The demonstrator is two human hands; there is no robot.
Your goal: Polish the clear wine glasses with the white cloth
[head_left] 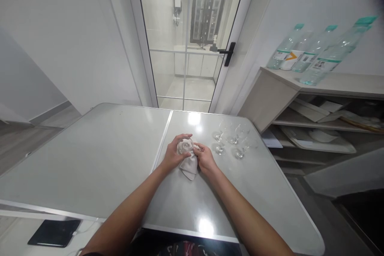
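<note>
My left hand [173, 153] is curled around the bowl of a clear wine glass [185, 146], held above the table in front of me. A pale cloth [189, 165] hangs below and beside the glass. My right hand [205, 157] pinches the cloth close to the glass, fingers closed on it. The glass's stem is hard to make out against the cloth. To the right, several clear stemmed glasses [220, 150] stand upright in a group on the table.
The grey table [114, 156] has a seam left of my hands. A glass door [185, 52] is behind it. On the right, a shelf unit [288, 82] bears several plastic bottles [321, 64]. A black tablet-like object [54, 233] lies lower left.
</note>
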